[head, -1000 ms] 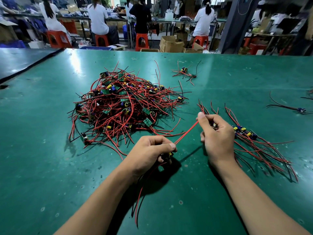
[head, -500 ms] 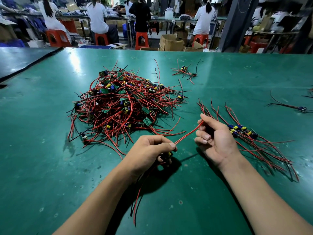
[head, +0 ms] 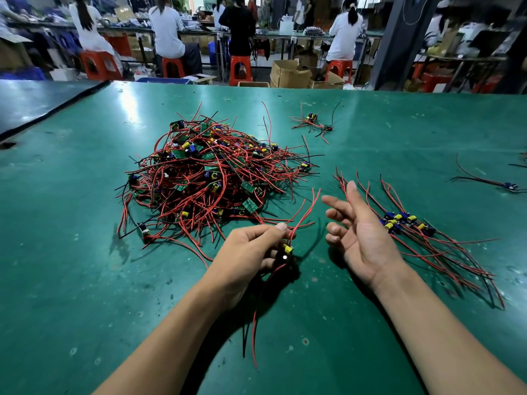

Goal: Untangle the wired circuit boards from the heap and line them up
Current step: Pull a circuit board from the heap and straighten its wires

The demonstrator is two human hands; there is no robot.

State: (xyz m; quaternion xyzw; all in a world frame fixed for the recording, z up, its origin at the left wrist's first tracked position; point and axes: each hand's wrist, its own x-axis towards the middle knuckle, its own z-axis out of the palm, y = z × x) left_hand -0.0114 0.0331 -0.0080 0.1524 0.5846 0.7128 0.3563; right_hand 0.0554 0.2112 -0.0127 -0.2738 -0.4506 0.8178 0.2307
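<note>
Head view: left grip (head: 251, 252) pinching one freed board (head: 286, 250), right grip (head: 359, 232) open, empty; next, into the row (head: 405, 220).

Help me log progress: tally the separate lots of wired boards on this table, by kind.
Tangled heap: 1
Lined-up row: 1
Single board pinched in the left hand: 1
Stray bunches lying apart: 2 (wires cut off at the right edge not counted)
Total: 5
</note>
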